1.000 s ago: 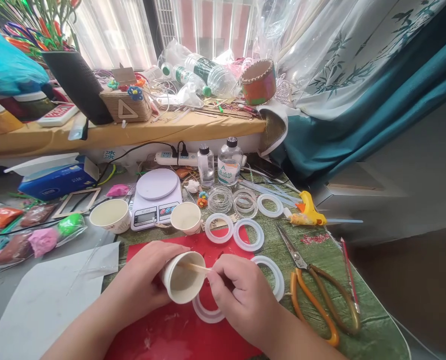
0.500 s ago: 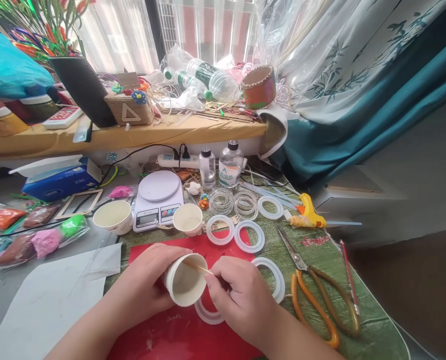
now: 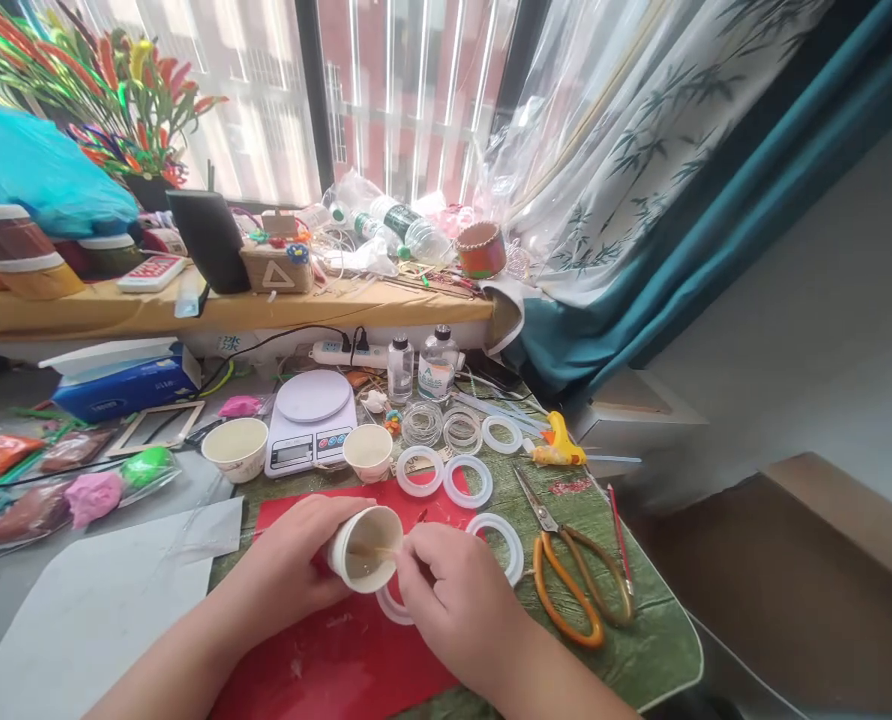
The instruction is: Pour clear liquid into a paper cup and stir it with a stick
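My left hand (image 3: pixel 315 555) is wrapped round a paper cup (image 3: pixel 345 560), tilted with its mouth toward me. A little clear liquid seems to lie inside it. My right hand (image 3: pixel 446 585) pinches a thin wooden stick (image 3: pixel 383 549), whose far end reaches into the cup. Both hands are above a red sheet (image 3: pixel 341 660). Partly hidden below the cup and my right hand lies a white ring mould (image 3: pixel 395 608). Another ring mould (image 3: pixel 517 560) rests just right of my right hand, and two more, one of them a ring mould (image 3: pixel 468 503), lie behind.
Behind the hands stand a kitchen scale (image 3: pixel 312 405), two paper cups, one a wide cup (image 3: pixel 234 475), and a labelled bottle (image 3: pixel 438 375). Large scissors (image 3: pixel 558 560) and a yellow glue gun (image 3: pixel 564 440) lie to the right. A pencil (image 3: pixel 621 540) is near the table's right edge.
The view has tilted up and shifted, showing more of the window. My left hand still holds the cup, and the stick has moved within it, with my right hand closer to the rim.
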